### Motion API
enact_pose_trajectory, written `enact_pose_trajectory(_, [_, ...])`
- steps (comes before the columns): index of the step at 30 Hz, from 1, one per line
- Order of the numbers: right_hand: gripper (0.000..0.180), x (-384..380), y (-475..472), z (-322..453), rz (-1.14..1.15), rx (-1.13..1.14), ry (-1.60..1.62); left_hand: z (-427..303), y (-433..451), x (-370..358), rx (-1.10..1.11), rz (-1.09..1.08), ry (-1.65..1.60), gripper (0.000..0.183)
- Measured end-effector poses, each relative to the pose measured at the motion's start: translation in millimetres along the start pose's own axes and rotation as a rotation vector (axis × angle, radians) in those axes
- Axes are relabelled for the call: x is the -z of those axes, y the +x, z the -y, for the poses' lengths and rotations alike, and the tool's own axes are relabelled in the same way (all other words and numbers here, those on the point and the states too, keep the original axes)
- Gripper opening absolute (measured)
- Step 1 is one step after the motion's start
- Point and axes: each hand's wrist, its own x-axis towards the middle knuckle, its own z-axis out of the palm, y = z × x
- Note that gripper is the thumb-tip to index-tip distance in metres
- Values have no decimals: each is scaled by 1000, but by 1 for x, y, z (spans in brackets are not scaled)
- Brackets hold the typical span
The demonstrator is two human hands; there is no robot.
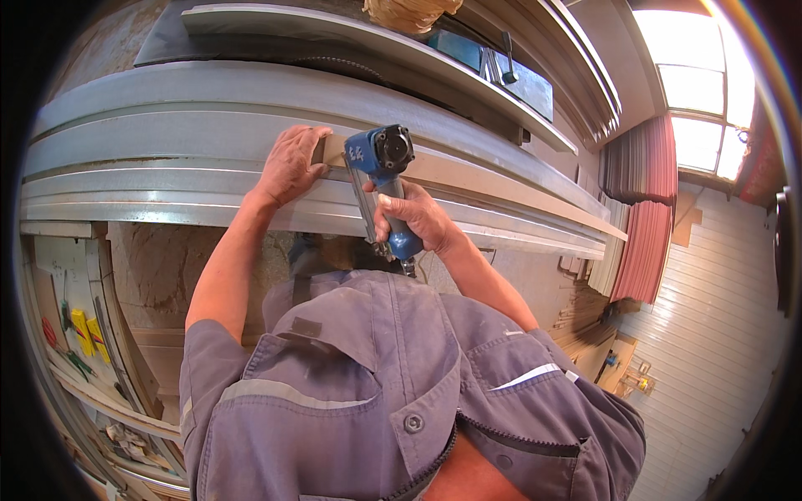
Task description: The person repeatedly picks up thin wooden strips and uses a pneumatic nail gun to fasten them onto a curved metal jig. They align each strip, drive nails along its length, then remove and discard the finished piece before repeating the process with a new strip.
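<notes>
My right hand is wrapped around the handle of a blue pneumatic nail gun. The gun's head sits over a long, narrow tan board strip, and its magazine slants back toward my body. Whether its nose touches the strip is hidden. At the strip's left end, my left hand grips it, thumb on the near edge and fingers on the far one. Under the strip run long grey metal profiles, laid side by side across the bench.
Behind the profiles, a long pale strip stands before a blue metal block with a lever. Stacked reddish panels stand right, near a window. Yellow-handled tools lie on a lower-left shelf.
</notes>
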Motion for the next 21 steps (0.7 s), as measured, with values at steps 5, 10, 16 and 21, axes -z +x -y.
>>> enact_pose_trajectory(5, [47,-8,-1,-6,5,-32,-29,1,1,-2,-5,-5,2,69])
enact_pose_trajectory(10, [48,-10,3,0,4,-15,-16,2,1,-2,17,-19,-7,74])
enact_pose_trajectory(16, [55,-6,18,9,24,-2,-94,-2,-3,-3,57,-76,-25,79])
enact_pose_trajectory(21, [55,1,-31,18,-22,10,-57,-8,-4,-1,77,-55,-8,81])
